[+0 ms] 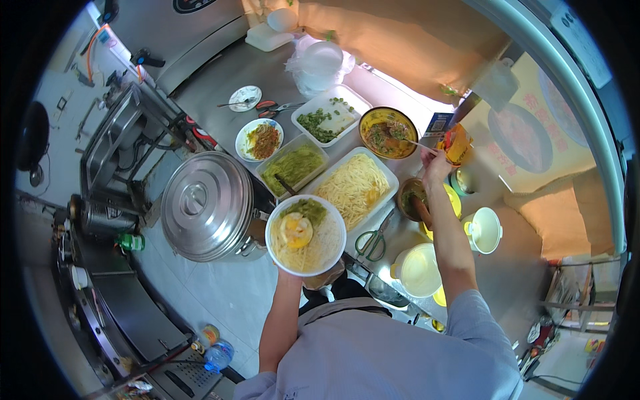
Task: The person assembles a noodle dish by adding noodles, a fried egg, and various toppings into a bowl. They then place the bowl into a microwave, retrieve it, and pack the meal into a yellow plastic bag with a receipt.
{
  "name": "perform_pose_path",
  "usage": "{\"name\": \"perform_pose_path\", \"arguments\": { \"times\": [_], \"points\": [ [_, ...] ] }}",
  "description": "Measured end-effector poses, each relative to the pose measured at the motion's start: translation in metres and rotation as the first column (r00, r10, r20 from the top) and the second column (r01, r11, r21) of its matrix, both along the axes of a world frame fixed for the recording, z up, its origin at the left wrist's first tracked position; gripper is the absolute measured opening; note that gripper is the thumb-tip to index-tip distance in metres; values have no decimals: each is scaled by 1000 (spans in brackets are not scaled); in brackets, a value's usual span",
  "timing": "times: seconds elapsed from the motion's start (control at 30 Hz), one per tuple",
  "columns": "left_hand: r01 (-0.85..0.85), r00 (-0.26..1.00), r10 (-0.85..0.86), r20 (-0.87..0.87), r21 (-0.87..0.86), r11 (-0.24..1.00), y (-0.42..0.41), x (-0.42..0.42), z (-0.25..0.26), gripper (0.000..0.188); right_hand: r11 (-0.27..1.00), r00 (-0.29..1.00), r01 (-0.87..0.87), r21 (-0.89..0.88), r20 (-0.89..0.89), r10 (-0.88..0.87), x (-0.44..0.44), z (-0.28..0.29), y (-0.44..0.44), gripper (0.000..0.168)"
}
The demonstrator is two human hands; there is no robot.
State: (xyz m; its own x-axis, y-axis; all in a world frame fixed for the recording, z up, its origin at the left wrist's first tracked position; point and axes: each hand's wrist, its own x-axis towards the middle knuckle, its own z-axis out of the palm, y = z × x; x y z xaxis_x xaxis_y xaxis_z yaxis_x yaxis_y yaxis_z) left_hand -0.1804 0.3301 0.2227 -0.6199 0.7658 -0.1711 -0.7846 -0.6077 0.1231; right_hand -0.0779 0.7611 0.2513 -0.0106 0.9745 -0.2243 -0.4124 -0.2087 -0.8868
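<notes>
A white round bowl rests on my left hand, which supports it from below and is mostly hidden by it. Inside lie white rice or noodles, pale shreds, mashed green food and a fried egg. My right hand grips the thin handle of a spoon, whose far end dips into a yellow-lined bowl of chunky brown mixture. Just below that hand, a wooden mortar with a pestle stands partly behind my forearm. Nearest my left hand's bowl is a tub of pale shreds.
A large lidded steel pot stands left. Tubs hold green mash and chopped green vegetables. Green-handled scissors lie near the counter edge, beside white tubs. A plate of reddish mince sits farther back.
</notes>
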Motion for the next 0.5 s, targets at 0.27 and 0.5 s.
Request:
{"name": "perform_pose_path", "arguments": {
  "times": [0.27,0.5],
  "points": [
    [-5,995,8,102,-33,999,46,-36,27,52,936,945,-291,197,212,250,25,146,-85,33],
    [38,992,-48,120,84,996,60,-57,45,53,769,781,-617,168,253,571,50,192,-162,35]
  ]
}}
